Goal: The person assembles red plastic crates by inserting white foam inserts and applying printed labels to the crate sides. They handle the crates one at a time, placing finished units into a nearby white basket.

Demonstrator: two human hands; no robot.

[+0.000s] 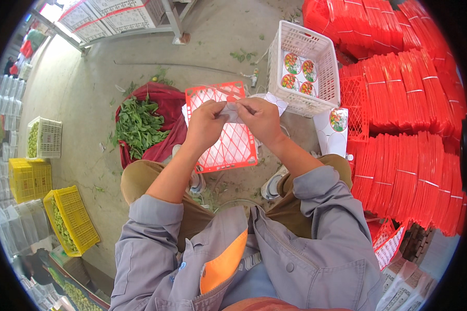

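Note:
My left hand (207, 123) and my right hand (259, 119) meet in front of me, fingertips pinched close together. Between them they grip a small thin white piece (230, 111), perhaps film or a sticker; its exact kind does not show. Under the hands, between my knees, stands a red mesh basket (227, 167) with something white inside. A pale strip like a handle crosses the basket's far end. Just beyond my right hand, a white sheet with round outlines (276, 102) is partly hidden.
To the left, green leaves (137, 124) lie on dark red cloth (174, 109). A white crate (316, 106) at far right holds round fruit-picture labels; a label sheet (331, 142) leans beside it. Stacked flattened red baskets (399, 171) line the right. Yellow crates (80, 220) stand left.

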